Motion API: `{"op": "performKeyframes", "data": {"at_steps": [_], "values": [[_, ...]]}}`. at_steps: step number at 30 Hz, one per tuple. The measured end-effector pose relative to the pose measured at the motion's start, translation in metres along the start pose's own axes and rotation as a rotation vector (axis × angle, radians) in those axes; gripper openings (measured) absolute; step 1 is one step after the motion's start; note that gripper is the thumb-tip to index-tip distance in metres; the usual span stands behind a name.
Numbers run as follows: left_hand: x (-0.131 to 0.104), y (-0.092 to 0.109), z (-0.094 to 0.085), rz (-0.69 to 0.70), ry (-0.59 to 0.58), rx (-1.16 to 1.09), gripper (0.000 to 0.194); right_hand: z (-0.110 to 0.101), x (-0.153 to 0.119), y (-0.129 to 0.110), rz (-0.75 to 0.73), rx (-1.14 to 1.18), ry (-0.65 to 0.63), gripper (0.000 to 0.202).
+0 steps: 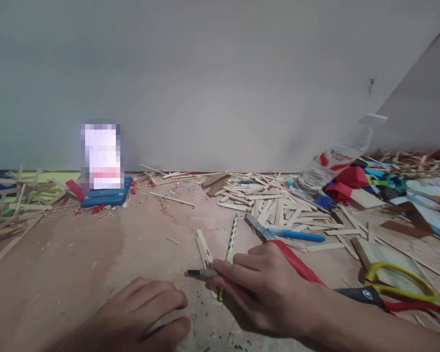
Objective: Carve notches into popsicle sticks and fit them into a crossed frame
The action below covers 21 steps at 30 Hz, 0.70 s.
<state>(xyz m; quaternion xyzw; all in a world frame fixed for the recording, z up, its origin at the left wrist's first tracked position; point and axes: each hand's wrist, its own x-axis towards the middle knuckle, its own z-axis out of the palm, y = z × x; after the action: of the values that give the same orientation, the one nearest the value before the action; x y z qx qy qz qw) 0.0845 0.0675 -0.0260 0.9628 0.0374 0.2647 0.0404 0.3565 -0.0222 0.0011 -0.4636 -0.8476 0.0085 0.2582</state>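
Note:
My right hand [264, 288] pinches a slim pen-like tool [201, 273] with a dark tip, which points left; its exact kind is unclear. Under and beyond that tool lie craft sticks [204, 247] with small dark marks. A yellow patterned pencil [232, 238] rests beside them, partly behind my fingers. My left hand [150, 308] lies on the table, fingers loosely bent and thumb apart, with nothing visible in it. Past my right hand is a metal tool with a red handle [293, 261], partly covered by the hand.
A loose heap of craft sticks [275, 200] has a blue pen [297, 235] at its front. Scissors [368, 294] lie by my right forearm. A plastic bag [333, 159] stands at the back right. A blurred lit screen [102, 156] rests on a blue stand [106, 197] near the wall.

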Motion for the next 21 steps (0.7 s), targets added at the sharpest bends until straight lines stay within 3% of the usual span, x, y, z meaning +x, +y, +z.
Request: {"op": "performKeyframes", "data": {"at_steps": [5,21], "values": [[0.0046,0.002,-0.0015,-0.004,-0.029,-0.02,0.029,0.0037,-0.0029,-0.0029,-0.012,-0.019,0.039,0.018],[0.001,0.0042,-0.0002,-0.012,0.015,0.023,0.022,-0.0001,0.0044,-0.0073,-0.01,0.064,-0.064,0.023]]}}
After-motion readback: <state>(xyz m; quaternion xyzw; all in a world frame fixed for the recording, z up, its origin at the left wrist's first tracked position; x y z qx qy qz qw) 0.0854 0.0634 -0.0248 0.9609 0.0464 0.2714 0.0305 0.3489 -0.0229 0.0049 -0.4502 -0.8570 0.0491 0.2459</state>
